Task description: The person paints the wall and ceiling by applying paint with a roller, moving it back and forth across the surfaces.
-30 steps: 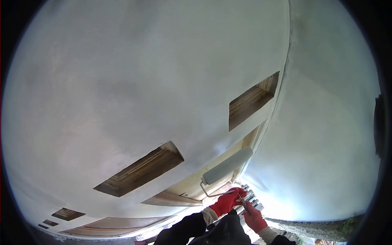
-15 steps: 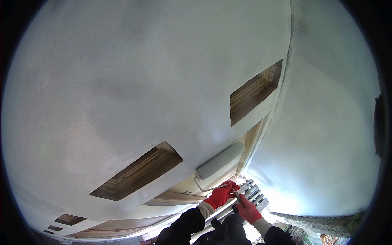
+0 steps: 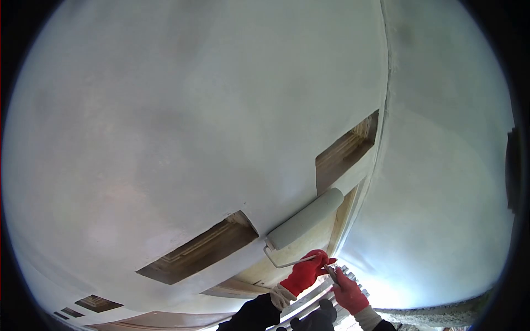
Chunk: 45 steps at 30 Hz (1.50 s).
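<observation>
A paint roller [image 3: 306, 219] with a long grey sleeve lies at or close against the pale wall, just below the right-hand rectangular recess. Its bent wire frame runs down to my left hand [image 3: 303, 274], in a red glove, with fingers wrapped around the rod near the handle. Lower and to the right, my right hand [image 3: 350, 292], gloved in red too, grips the handle [image 3: 331, 273]. The fingers of both hands are closed. Whether the sleeve actually presses on the wall I cannot tell.
The pale wall [image 3: 182, 138] has dark recesses, one at lower centre [image 3: 201, 251]. At right, a corner seam meets a second pale surface [image 3: 436, 165]. Below the roller are wooden panels [image 3: 243, 287]. Slatted boards and bright light lie behind my hands.
My view has tilted upward, so the recesses sit lower. The roller has moved up along the wall towards the right-hand recess, with both hands still holding it.
</observation>
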Available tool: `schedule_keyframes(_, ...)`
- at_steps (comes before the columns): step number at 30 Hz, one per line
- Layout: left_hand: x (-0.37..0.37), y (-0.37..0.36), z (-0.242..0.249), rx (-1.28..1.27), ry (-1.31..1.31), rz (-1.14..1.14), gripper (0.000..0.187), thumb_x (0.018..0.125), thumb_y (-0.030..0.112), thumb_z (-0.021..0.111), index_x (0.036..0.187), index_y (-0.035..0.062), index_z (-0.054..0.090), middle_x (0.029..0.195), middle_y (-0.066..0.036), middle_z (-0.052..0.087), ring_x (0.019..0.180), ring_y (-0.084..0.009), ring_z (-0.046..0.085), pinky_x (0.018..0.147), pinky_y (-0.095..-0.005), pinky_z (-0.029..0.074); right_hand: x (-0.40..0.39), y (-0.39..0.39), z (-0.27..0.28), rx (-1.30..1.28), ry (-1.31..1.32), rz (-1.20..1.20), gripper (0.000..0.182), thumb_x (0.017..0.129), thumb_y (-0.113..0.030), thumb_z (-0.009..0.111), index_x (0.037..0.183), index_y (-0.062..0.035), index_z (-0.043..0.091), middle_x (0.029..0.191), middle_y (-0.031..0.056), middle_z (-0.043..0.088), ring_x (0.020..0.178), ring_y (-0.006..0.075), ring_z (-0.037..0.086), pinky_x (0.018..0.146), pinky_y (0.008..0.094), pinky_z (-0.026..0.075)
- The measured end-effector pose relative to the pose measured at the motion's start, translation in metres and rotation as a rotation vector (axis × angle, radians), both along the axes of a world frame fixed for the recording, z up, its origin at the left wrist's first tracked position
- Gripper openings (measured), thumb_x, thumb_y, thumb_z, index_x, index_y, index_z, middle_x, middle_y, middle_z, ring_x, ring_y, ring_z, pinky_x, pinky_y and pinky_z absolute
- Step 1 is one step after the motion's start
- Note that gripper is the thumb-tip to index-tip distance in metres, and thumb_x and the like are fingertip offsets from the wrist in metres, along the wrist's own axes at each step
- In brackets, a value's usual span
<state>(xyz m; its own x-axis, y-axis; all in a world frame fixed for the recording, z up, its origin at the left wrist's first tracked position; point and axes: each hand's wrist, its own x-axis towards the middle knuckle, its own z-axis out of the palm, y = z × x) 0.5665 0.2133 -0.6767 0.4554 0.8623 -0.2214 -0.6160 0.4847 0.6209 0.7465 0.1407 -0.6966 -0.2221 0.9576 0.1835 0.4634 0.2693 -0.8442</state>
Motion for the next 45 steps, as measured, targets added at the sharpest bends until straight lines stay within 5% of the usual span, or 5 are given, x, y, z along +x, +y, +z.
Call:
schedule_keyframes(17, -0.011, 0.002, 0.201, 0.418, 0.221, 0.104, 0.032, 0.097, 0.017, 0.043, 0.125, 0.0018, 0.044, 0.121, -0.013, 0.052, 0.113, -0.0262, 0.053, 0.099, -0.0407, 0.044, -0.019, 0.03, 0.147, 0.509, 0.045, 0.096, 0.056, 0.084, 0.011, 0.04, 0.138, -0.003, 0.034, 0.126, 0.0165, 0.052, 0.09, 0.0261, 0.06, 0.064, 0.0301, 0.051)
schedule_keyframes(35, -0.064, -0.054, 0.332, 1.134, 0.234, 0.367, 0.044, 0.095, 0.006, 0.044, 0.137, 0.0018, 0.032, 0.137, -0.011, 0.04, 0.122, -0.0248, 0.044, 0.102, -0.037, 0.036, -0.085, 0.127, 0.632, 1.328, 0.012, -0.169, 0.037, 0.091, -0.021, 0.046, 0.125, -0.0054, 0.049, 0.09, 0.0198, 0.06, 0.069, 0.0337, 0.058, 0.065, 0.0388, 0.046)
schedule_keyframes(39, -0.062, -0.032, 0.357, 1.127, 0.257, 0.433, 0.044, 0.095, 0.007, 0.045, 0.137, 0.002, 0.033, 0.136, -0.011, 0.041, 0.122, -0.025, 0.045, 0.101, -0.0375, 0.037, -0.107, 0.112, 0.723, 1.102, 0.261, -0.043, 0.042, 0.091, -0.029, 0.045, 0.127, -0.008, 0.05, 0.061, -0.0013, 0.044, 0.049, 0.0094, 0.04, 0.045, 0.0239, 0.036)
schedule_keyframes(41, -0.062, -0.017, 0.369, 1.112, 0.228, 0.453, 0.043, 0.095, 0.008, 0.046, 0.136, 0.0018, 0.034, 0.136, -0.011, 0.042, 0.12, -0.0245, 0.046, 0.1, -0.0366, 0.037, -0.102, 0.202, 0.81, 1.856, 0.119, 0.097, 0.037, 0.09, -0.03, 0.047, 0.12, -0.008, 0.053, 0.063, -0.0007, 0.046, 0.05, 0.01, 0.041, 0.046, 0.0247, 0.036)
schedule_keyframes(45, -0.057, 0.016, 0.39, 1.118, 0.265, 0.519, 0.042, 0.095, 0.008, 0.047, 0.134, 0.0016, 0.036, 0.134, -0.011, 0.043, 0.119, -0.0237, 0.047, 0.099, -0.0354, 0.039, -0.124, 0.174, 0.893, 1.279, -0.05, -0.109, 0.026, 0.088, -0.027, 0.047, 0.105, -0.0073, 0.053, 0.074, 0.0035, 0.053, 0.061, 0.0121, 0.05, 0.052, 0.0267, 0.04)
